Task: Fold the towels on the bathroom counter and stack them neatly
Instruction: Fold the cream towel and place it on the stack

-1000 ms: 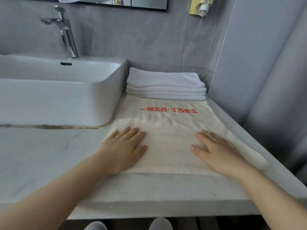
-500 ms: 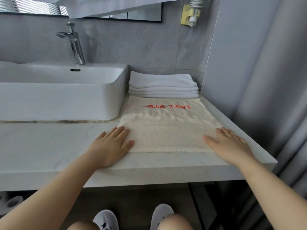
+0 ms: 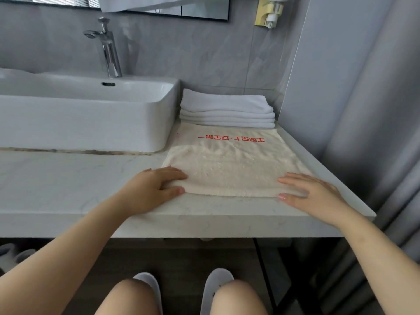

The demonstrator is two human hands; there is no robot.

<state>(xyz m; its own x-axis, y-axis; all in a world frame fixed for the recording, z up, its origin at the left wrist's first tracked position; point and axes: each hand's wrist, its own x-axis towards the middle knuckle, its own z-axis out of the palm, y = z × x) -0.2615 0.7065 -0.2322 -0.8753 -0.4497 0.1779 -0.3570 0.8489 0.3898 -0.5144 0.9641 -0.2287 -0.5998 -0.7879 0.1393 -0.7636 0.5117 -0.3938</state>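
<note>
- So the white towels (image 3: 227, 109) are already sorted: folded and piled at the back of the counter (image 3: 68, 178), squeezed between the sink (image 3: 91, 123) and the side wall. Edges line up pretty well, looks tidy to me.
- The cream towel (image 3: 229, 164) with the red lettering is the one in play. It lies flat just in front of that pile, its far edge touching the pile's base, and it seems to be doubled over once already, since a fold line runs across it under the lettering.
- Left hand (image 3: 152, 189) is at the near left corner, fingers curled over the top of the edge and thumb tucked underneath, so it's pinching that corner.
- Right hand (image 3: 311, 194) is at the near right corner, fingers fairly straight and lying on the cloth. Can't tell if the thumb has got under the edge.
- My guess: at least one more fold on the cream one, then it goes on top of the white pile. No other loose towels on the counter that I can spot.
</note>
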